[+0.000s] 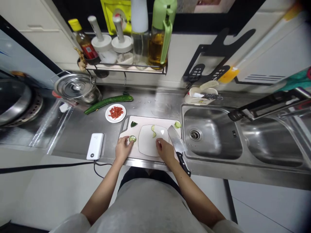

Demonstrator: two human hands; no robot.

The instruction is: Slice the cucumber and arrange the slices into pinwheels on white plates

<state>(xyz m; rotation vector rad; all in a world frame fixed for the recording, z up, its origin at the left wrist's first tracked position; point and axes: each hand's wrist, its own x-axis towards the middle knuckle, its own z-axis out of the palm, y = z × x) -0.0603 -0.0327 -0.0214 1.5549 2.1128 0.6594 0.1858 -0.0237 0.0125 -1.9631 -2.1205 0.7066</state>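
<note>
A white squarish plate (145,147) rests on the pale cutting board (123,131), with a short curved row of cucumber slices (154,132) on it. At the board's left side, my left hand (122,149) pinches a small stack of cucumber slices (132,138) between thumb and fingers. My right hand (166,151) is over the plate's right part, fingertips pressed together; whatever they hold is hidden. Just right of that hand lies a kitchen knife (177,139), its black handle over the counter edge. More cucumber slices (178,125) lie at the board's far right corner, and a cucumber end (133,124) at its upper left.
Behind the board are a long cucumber (108,103) and a small plate (107,114) of chopped red pieces. A white power bank (95,146) with a cable sits left. A steel pot (77,89) stands farther back. To the right is a double sink (211,155); bottles line a shelf (126,68).
</note>
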